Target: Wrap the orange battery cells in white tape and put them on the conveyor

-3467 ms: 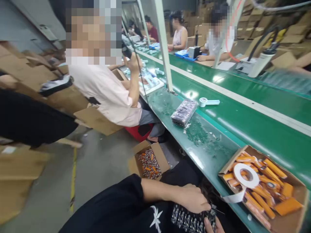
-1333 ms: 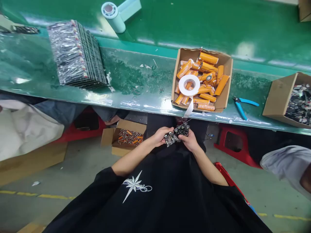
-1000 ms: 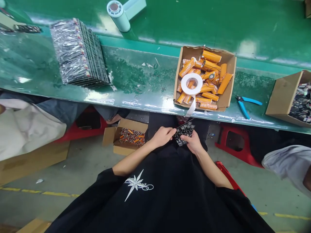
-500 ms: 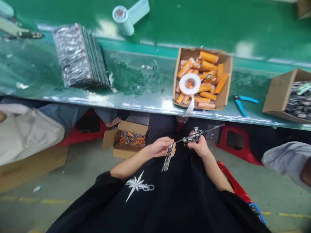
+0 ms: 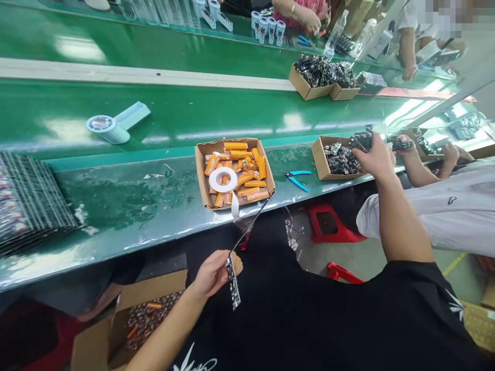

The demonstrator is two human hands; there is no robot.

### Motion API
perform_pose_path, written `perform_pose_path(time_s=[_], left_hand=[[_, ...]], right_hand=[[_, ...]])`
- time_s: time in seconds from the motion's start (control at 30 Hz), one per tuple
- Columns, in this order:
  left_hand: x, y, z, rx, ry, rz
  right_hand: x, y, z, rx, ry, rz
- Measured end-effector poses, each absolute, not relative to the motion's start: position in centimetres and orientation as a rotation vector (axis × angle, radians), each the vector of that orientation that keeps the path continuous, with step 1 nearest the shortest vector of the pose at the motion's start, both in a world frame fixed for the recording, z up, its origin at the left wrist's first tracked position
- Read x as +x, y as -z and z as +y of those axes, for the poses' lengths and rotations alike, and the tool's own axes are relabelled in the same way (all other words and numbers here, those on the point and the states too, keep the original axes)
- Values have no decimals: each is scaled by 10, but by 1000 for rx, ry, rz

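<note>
My left hand is closed on a circuit board strip in front of my black shirt. A thin dark piece runs from those fingers up toward the bench edge; whether it joins the strip I cannot tell. My right hand reaches far right and grips a small cluster of dark circuit boards. It is over the right side of a cardboard box full of loose small boards.
A box of orange battery cells holds a white tape roll. Blue nippers lie beside it. Stacked panels stand left, a light-blue fan body farther back. A co-worker's hand is close on the right.
My right hand has moved from beside my left hand to the box at the right, carrying the small boards. My left hand keeps the strip. The view has turned right and up.
</note>
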State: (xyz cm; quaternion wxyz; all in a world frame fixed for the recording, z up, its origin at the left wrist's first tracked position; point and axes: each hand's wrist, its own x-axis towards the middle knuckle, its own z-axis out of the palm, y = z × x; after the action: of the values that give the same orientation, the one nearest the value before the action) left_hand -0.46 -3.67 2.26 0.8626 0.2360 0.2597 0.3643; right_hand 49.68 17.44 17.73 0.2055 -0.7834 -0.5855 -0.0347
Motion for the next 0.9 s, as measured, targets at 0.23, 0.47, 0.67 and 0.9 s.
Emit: perform_pose_path(time_s=[0.23,0.47,0.67,0.9], left_hand=[[8,-37,-41,510,-1021,1055],[-6,-46,-48,893,-708,1069],[-12,-56,-36,1419,-1143,1083],[41,-39,-16,918,-1115,960]], right_hand=[[376,-153,102,-1542,-153,-2094],[226,-67,5,-344,-387,-2349],[197,-47,-12,-886,-891,-1451],[201,-41,1,-1042,-1394,-1149]])
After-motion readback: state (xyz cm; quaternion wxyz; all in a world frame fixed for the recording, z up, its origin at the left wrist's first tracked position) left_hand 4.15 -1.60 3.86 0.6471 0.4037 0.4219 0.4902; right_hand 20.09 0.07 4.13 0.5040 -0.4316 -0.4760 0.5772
